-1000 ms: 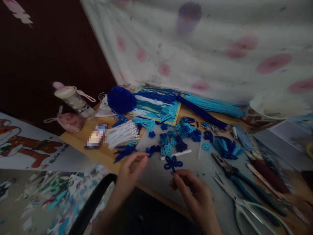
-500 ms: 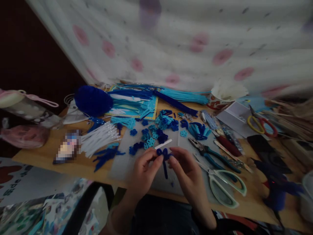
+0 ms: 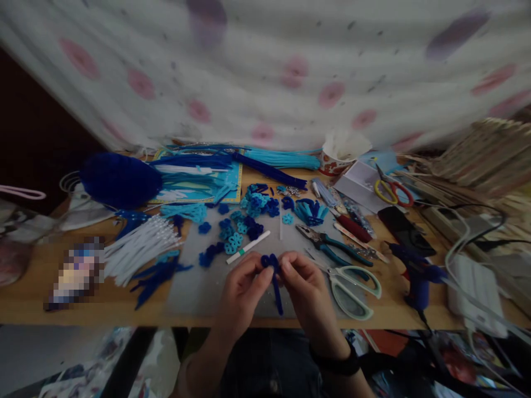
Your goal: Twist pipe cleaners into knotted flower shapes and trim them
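Note:
A dark blue pipe cleaner (image 3: 277, 294) bent into small loops at its top is pinched between my two hands, its straight tail hanging down. My left hand (image 3: 244, 294) grips the looped part from the left with thumb and forefinger. From the right, my right hand (image 3: 306, 288) pinches the other side, fingers curled. Just beyond them lies a white pen (image 3: 249, 247) with a green band on a grey mat (image 3: 199, 298). Several blue pipe-cleaner flowers (image 3: 233, 243) are heaped behind the pen.
Right of my hands lie pliers (image 3: 332, 246), pale-handled scissors (image 3: 352, 296) and a blue glue gun (image 3: 417, 273). Red-and-yellow scissors (image 3: 392, 190), a phone (image 3: 406, 231) and a paper cup (image 3: 338, 157) stand farther off. White stamens (image 3: 143, 246) and pipe-cleaner bundles (image 3: 282, 158) lie left and behind.
My view has swung to the right, so the table things sit farther left. Both hands stay on the pipe cleaner and have drawn closer together around its loops.

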`<action>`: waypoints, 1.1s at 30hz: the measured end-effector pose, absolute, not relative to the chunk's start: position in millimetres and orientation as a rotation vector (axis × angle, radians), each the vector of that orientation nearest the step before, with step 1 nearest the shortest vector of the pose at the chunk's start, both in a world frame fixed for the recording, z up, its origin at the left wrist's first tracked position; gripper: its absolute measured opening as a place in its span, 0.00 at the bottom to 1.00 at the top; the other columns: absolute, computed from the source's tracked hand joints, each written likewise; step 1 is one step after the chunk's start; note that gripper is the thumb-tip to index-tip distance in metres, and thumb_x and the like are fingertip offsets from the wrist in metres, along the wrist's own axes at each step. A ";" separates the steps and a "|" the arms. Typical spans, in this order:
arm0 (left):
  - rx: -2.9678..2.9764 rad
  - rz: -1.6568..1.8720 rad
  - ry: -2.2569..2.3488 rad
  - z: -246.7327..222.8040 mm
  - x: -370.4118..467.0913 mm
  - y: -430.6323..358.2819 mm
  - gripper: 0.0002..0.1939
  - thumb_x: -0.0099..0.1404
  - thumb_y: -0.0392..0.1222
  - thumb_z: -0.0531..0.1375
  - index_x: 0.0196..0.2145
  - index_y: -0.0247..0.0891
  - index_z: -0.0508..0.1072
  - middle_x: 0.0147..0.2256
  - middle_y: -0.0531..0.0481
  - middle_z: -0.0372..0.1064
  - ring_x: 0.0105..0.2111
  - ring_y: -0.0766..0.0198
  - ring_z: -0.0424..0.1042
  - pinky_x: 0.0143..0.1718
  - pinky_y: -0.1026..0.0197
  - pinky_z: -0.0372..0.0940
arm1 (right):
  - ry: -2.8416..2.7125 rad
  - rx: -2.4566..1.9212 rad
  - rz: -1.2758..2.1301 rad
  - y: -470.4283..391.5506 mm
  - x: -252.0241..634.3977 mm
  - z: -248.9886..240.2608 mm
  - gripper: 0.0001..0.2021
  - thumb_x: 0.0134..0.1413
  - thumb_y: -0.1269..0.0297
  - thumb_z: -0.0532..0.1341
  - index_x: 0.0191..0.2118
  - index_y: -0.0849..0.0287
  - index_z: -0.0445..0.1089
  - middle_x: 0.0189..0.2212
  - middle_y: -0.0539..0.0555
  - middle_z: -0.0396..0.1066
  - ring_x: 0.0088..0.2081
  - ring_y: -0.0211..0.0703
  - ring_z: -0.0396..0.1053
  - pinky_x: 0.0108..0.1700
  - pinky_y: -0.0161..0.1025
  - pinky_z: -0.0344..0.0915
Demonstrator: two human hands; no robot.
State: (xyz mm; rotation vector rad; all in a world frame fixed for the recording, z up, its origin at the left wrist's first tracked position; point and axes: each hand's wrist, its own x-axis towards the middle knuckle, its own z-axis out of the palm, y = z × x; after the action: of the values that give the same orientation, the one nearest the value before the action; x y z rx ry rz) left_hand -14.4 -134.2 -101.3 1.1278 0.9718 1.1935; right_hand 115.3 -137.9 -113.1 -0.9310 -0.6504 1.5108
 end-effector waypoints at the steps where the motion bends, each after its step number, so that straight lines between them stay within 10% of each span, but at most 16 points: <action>1: 1.038 1.182 0.920 -101.2 -13.3 -133.8 0.12 0.66 0.43 0.63 0.26 0.38 0.77 0.28 0.51 0.68 0.33 0.62 0.67 0.38 0.61 0.61 | -0.607 -0.901 1.561 -137.5 114.6 -112.0 0.14 0.47 0.52 0.75 0.29 0.57 0.76 0.23 0.46 0.67 0.26 0.34 0.60 0.31 0.31 0.59; 11: 0.873 1.208 0.934 -96.0 -8.2 -128.1 0.09 0.63 0.42 0.64 0.26 0.38 0.77 0.28 0.52 0.67 0.33 0.62 0.66 0.38 0.61 0.63 | -0.939 -0.666 1.460 -138.2 134.8 -113.2 0.24 0.45 0.44 0.72 0.20 0.56 0.66 0.32 0.51 0.62 0.36 0.45 0.65 0.40 0.42 0.66; 18: 1.532 1.309 1.181 -91.8 -13.5 -133.9 0.06 0.68 0.36 0.60 0.33 0.41 0.76 0.37 0.49 0.72 0.40 0.60 0.70 0.44 0.60 0.62 | -1.103 -1.059 1.157 -138.0 140.6 -93.4 0.04 0.57 0.61 0.68 0.34 0.54 0.76 0.29 0.49 0.69 0.31 0.40 0.67 0.33 0.36 0.64; 33: 1.417 1.247 1.305 -94.1 -7.2 -130.3 0.07 0.67 0.40 0.60 0.30 0.40 0.74 0.33 0.50 0.71 0.37 0.59 0.70 0.41 0.59 0.64 | -1.276 -1.178 0.993 -136.7 136.9 -91.7 0.05 0.59 0.65 0.64 0.32 0.56 0.74 0.27 0.50 0.71 0.31 0.41 0.69 0.33 0.37 0.65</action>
State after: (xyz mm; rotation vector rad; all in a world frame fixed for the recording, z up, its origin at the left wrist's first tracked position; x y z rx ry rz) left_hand -7.2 -130.3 -94.1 1.4171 1.3050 1.2467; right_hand 136.9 -136.7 -91.7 -1.1785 -1.2762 0.9926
